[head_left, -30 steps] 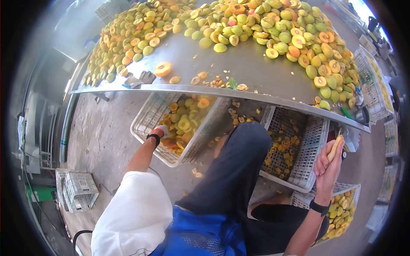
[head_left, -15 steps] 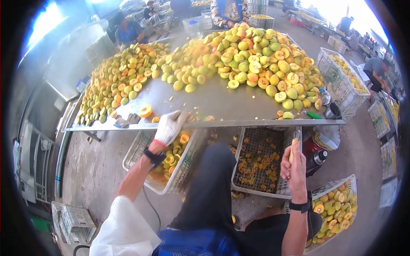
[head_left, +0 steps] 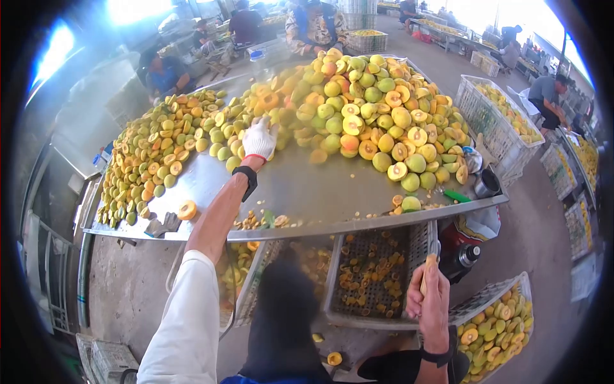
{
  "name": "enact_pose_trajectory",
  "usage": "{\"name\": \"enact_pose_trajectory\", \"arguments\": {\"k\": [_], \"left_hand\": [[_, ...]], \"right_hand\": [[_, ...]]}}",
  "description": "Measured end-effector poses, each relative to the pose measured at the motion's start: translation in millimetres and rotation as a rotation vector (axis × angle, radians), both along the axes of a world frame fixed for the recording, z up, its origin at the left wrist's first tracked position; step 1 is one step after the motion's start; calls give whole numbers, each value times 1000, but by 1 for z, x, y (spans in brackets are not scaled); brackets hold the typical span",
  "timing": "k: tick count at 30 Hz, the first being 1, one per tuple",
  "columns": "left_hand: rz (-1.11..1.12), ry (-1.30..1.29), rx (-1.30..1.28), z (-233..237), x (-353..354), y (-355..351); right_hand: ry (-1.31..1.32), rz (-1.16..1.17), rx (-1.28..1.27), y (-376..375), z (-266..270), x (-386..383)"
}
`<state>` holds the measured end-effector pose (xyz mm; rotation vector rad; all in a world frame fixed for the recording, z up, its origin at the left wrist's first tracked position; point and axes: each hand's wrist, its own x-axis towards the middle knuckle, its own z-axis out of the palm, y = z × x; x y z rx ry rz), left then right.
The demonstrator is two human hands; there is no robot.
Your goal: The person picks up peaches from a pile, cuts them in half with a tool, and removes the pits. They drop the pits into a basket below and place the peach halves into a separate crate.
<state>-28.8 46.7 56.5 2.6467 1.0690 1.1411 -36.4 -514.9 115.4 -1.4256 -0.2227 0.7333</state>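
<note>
My left hand (head_left: 259,139), in a white knit glove, reaches across the metal table to the near edge of a heap of cut yellow-green stone fruit (head_left: 358,96). Its fingers point forward, slightly apart, against the fruit; their tips are partly hidden. Low at the right, beneath the table edge, my bare right hand (head_left: 430,297) is closed around a tool with a light wooden handle (head_left: 431,261) and a narrow metal end pointing up. A crate of pits and scraps (head_left: 331,281) lies just left of that hand. Another crate of fruit halves (head_left: 256,272) sits under my left arm.
On the table (head_left: 307,192) are a grey glove (head_left: 164,225), a green-handled tool (head_left: 456,196) and a dark metal cup (head_left: 487,183). A thermos (head_left: 469,256) stands below the right corner. Fruit-filled crates (head_left: 495,131) flank the table. Other people work farther back.
My left hand has moved from the table's near edge forward to the fruit heap. My right hand is lower in the view, still holding the wooden-handled tool. The camera view has shifted.
</note>
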Motion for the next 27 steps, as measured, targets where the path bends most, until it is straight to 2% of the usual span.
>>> {"name": "enact_pose_trajectory", "arguments": {"k": [4, 7, 10, 11, 13, 14, 16, 18, 19, 21, 23, 24, 27], "left_hand": [[-193, -38, 1, 18, 72, -15], [-282, -58, -95, 23, 126, -17], [-100, 421, -102, 42, 162, -44], [-77, 496, -96, 53, 163, -64], [-152, 589, -210, 41, 174, -54], [-183, 636, -264, 36, 176, -51], [-252, 518, -290, -3, 166, -57], [-258, 450, -249, -22, 143, -85], [-304, 402, -267, -7, 119, -112], [-370, 480, -243, -34, 111, -111], [-455, 541, -260, -33, 97, -133], [-501, 559, -289, -15, 83, -155], [-615, 454, -200, -8, 55, -192]], "right_hand": [[-17, -3, 4, 0, -5, 11], [20, -6, 36, -5, -10, 16], [-3, -17, 30, -7, -13, 17], [-30, -13, 12, -6, -10, 17], [-49, -9, -4, -7, -4, 13], [-40, -17, -2, -7, 0, 10], [-39, -16, 14, -5, 7, 6], [-55, 8, 69, -4, 13, 3], [-63, 15, 94, -7, 16, -1], [-38, 37, 159, -13, 13, -1], [-37, 55, 199, -18, 13, -2], [-41, 53, 167, -18, 14, -3], [-58, 35, 97, -17, 17, -6]]}}
